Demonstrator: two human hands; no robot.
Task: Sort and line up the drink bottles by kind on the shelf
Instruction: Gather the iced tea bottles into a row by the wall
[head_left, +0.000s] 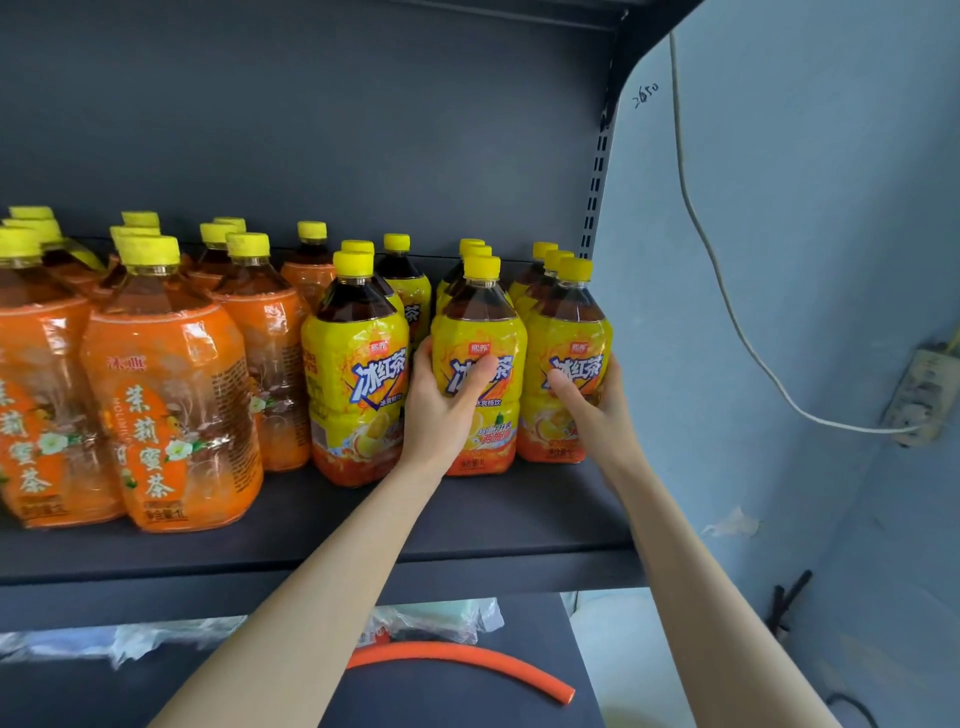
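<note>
On the dark shelf (322, 525), two yellow-labelled plastic tea bottles (480, 322) are gripped, by left hand (447, 405) and right hand (592, 410); crowded neighbours (358, 364) could be toppled.

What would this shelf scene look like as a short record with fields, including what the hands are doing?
place: dark shelf
left side: orange-label bottles, upright, yellow caps
right side: yellow-label bottles, upright, three rows running front to back
left hand: grips the middle front bottle
right hand: grips the right front bottle
sorting: the two kinds stand in separate groups
below: orange hose on the lower level
</note>
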